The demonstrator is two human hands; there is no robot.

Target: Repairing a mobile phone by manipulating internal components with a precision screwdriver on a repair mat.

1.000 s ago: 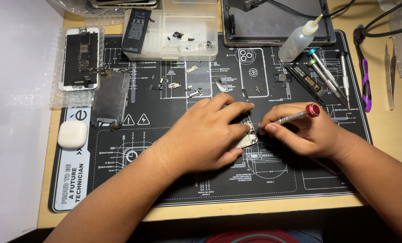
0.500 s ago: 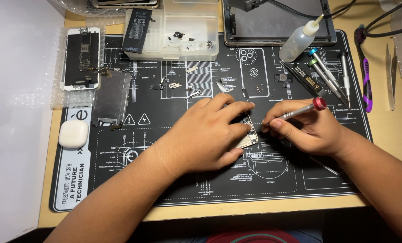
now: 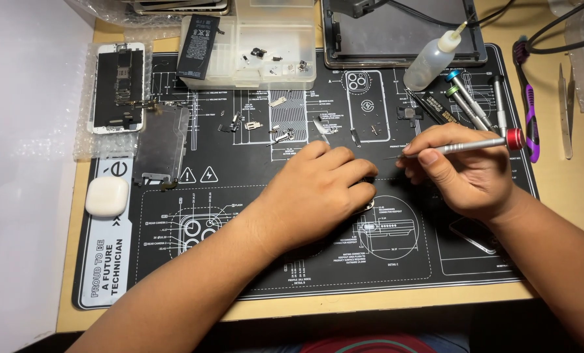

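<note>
On the black repair mat (image 3: 240,261), the left hand (image 3: 318,196) presses flat over a small part, mostly hidden, pinning it steady, while the right hand (image 3: 465,173) pinches a red-capped screwdriver (image 3: 475,145), tip angled leftward. Farther off sit a parts tray (image 3: 253,55) and a squeeze bottle (image 3: 432,59).

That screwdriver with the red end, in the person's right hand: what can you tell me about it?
The screwdriver is slim, with a silvery metal shaft and a red cap at its outer end. It lies almost level above the black work mat, tip pointing left. The right hand pinches it between thumb and fingers. The tip looks lifted clear of the mat.
</note>
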